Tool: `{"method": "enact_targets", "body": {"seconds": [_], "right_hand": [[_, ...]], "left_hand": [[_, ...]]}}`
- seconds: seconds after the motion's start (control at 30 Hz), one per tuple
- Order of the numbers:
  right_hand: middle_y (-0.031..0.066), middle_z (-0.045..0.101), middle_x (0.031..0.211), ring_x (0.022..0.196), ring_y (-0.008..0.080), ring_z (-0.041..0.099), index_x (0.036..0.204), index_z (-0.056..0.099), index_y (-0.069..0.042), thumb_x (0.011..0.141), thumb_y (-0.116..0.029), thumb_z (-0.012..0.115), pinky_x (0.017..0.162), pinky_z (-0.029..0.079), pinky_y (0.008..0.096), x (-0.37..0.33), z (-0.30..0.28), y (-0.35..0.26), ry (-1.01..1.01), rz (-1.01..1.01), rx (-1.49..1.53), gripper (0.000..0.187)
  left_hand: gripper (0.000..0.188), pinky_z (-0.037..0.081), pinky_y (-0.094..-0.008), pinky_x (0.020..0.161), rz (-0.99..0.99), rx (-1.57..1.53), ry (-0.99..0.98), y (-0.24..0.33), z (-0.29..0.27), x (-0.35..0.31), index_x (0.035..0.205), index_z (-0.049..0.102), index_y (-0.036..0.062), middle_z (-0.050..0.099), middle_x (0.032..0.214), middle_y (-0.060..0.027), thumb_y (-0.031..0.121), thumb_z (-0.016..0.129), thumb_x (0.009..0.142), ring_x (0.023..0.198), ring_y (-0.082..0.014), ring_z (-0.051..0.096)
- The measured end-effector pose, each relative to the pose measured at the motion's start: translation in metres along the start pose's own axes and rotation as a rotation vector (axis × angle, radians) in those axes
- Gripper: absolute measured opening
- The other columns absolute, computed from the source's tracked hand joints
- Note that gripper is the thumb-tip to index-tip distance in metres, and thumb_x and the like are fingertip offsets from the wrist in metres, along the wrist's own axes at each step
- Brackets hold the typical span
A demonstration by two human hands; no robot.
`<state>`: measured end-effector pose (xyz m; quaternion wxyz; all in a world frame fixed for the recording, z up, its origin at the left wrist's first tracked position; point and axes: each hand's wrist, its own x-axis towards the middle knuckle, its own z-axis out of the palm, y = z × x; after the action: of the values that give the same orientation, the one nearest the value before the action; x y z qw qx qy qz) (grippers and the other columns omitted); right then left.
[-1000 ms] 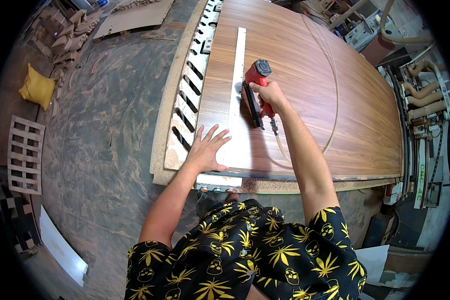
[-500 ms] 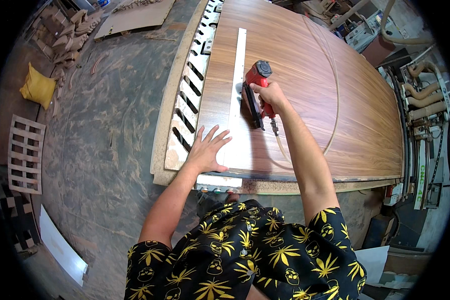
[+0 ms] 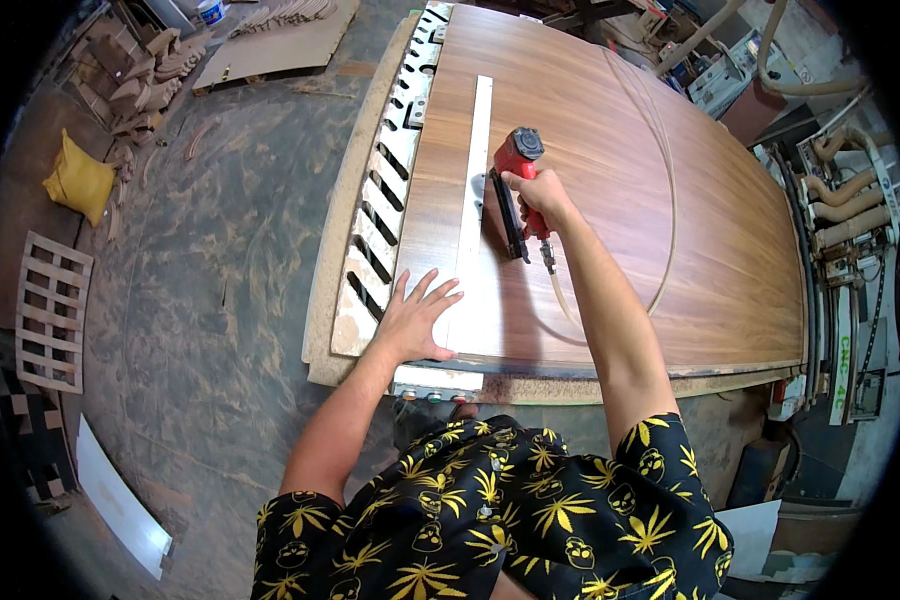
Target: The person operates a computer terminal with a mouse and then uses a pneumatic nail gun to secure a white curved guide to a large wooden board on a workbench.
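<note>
My right hand (image 3: 537,196) grips the handle of a red and black air nailer (image 3: 516,158), with a thin air hose (image 3: 563,296) joined to the handle's base. The nailer is over a wood-grain panel (image 3: 580,120), just right of a long white strip (image 3: 477,140); whether its nose touches the panel I cannot tell. Fingers spread, my left hand (image 3: 416,318) lies flat on the strip's near end and the panel beside it, by the front edge.
A slotted pale board (image 3: 377,225) runs along the panel's left side. Push buttons (image 3: 433,396) stick out below the front edge. Machinery with ribbed hoses (image 3: 852,205) stands at the right. On the dusty floor at the left are a yellow sack (image 3: 78,178) and a wooden lattice (image 3: 54,312).
The panel, strip and both hands sit a little lower in the picture, as the view has tilted. My hands keep nearly the same places on the panel.
</note>
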<state>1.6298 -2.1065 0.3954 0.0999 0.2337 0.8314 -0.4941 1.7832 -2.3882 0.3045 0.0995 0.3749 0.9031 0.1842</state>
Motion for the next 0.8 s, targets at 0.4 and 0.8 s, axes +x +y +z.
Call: {"method": "enact_targets", "body": {"seconds": [0.4,0.8], "right_hand": [[0.0083,0.059,0.069,0.052,0.0189,0.055,0.078,0.061,0.003,0.089,-0.036,0.079,0.044,0.044,0.0389,0.030,0.000,0.004,-0.025,0.008,-0.004,0.044],[0.0035,0.055,0.063,0.050,0.0150,0.051,0.090,0.061,-0.002,0.093,-0.032,0.076,0.047,0.045,0.0359,0.050,0.001,-0.003,-0.038,0.051,-0.020,0.034]], "left_hand": [[0.106,0.006,-0.0600,0.125,0.016,-0.028,0.013,0.000,-0.001,0.001,0.150,0.046,0.0230,0.034,0.163,0.0001,0.058,0.085,0.059,0.154,-0.0275,0.021],[0.107,0.006,-0.0598,0.126,0.001,-0.023,0.006,0.001,-0.002,-0.001,0.151,0.045,0.0241,0.033,0.163,0.0010,0.060,0.085,0.059,0.154,-0.0267,0.021]]}}
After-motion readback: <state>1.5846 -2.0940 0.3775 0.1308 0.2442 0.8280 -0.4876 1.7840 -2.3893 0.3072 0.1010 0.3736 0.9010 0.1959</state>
